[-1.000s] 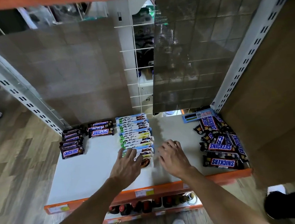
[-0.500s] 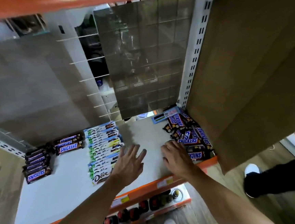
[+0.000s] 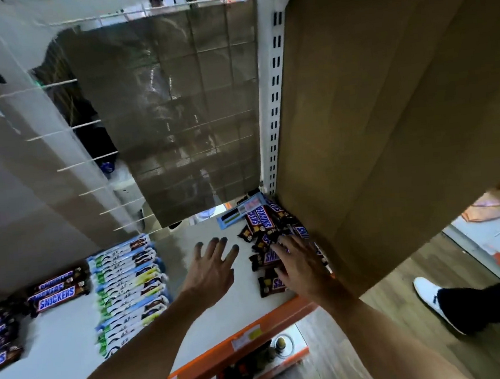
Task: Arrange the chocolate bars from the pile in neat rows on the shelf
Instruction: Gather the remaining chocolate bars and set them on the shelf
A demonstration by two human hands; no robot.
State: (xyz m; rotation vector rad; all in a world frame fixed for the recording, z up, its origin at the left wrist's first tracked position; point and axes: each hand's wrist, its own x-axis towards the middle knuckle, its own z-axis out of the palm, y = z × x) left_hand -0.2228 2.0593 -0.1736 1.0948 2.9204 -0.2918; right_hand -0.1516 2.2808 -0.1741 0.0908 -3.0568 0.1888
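Left hand reaches palm-down over the shelf, fingers splayed, holding nothing. Right hand lies flat, fingers extended, on the chocolate bar pile at the shelf's right edge.

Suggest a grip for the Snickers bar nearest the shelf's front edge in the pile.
Pinch the front Snickers bar across its narrow width, from above: it lies flat, lengthwise left-right, front long edge clear of the pile. The right hand covers its right end.

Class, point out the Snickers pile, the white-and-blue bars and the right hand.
Snickers pile [image 3: 267,258]: head view, a wrapper's logo.
white-and-blue bars [image 3: 128,293]: head view, row's middle.
right hand [image 3: 302,268]: head view, its back.
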